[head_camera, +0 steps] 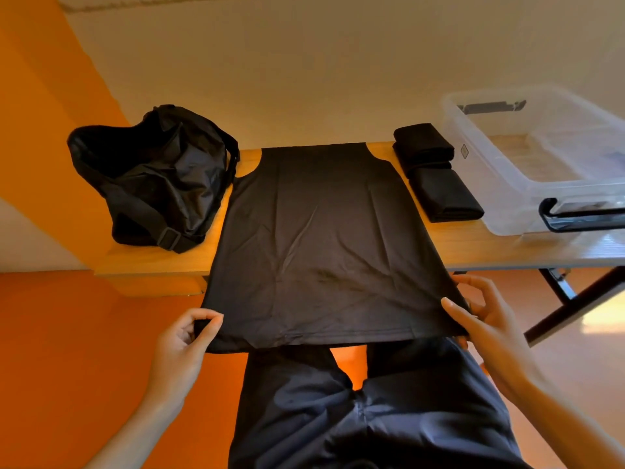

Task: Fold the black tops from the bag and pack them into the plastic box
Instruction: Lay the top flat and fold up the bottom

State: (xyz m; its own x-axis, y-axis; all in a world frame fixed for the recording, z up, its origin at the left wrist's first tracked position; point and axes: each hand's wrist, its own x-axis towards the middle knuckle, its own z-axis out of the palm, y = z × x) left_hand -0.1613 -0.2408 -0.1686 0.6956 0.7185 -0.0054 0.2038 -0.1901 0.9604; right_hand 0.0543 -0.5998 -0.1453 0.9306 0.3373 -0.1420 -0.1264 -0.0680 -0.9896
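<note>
Both forearms reached in from below, palms turned inward. Left grip [184, 336] clamped together, thumb and forefinger pinching the near-left hem corner of the black top [321, 238]. Right grip [487, 319] likewise closed on the near-right hem corner, thumb lying on top of the cloth, other fingers curled behind it. The top lay spread flat on the wooden counter [473, 245], armholes and neck end at the far edge, hem hanging over the near edge above the person's dark trousers [338, 418]. The black bag [159, 177] sat slumped and open just left of the top, touching its shoulder area. Two folded tops [436, 174] lay end to end on the right, between the spread top and the clear plastic box [490, 184]. Small sticker [464, 151] on the box wall, too small to read.
</note>
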